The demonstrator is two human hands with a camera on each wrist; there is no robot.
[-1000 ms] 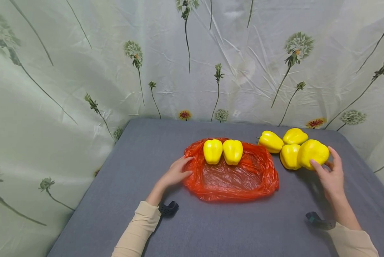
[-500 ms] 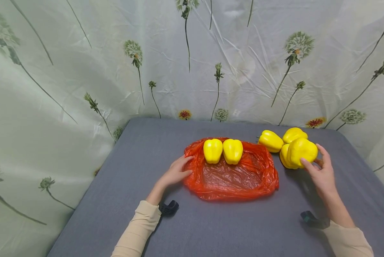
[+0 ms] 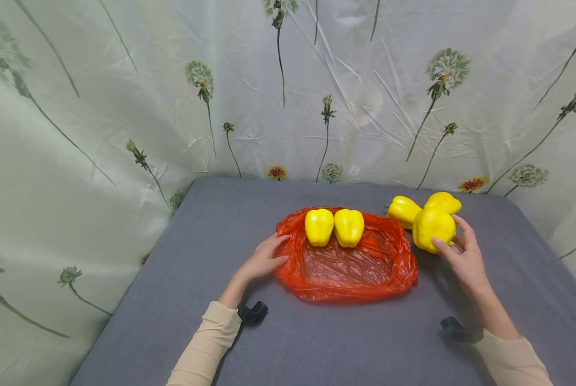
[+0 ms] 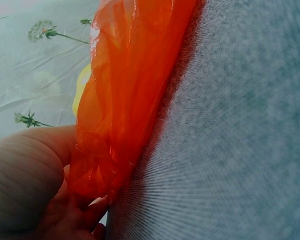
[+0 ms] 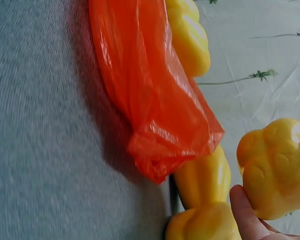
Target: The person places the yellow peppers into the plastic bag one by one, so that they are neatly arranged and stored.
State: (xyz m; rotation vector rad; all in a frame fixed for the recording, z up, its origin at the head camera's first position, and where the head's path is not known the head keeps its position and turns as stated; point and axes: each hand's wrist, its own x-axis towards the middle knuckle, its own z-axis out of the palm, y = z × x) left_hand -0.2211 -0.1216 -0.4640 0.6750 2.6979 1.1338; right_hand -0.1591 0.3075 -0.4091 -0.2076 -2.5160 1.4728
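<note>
Yellow pepper (image 3: 431,229), clamped by right fingers (image 5: 246,212), partly hides peppers behind (image 3: 443,201); left fingers (image 3: 278,241) pinch red bag (image 3: 348,291).

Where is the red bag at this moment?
In the head view, the red bag lies on the grey table, slightly right of the picture's centre; the left hand holds its left edge, and yellow peppers lie by its far right corner.
</note>
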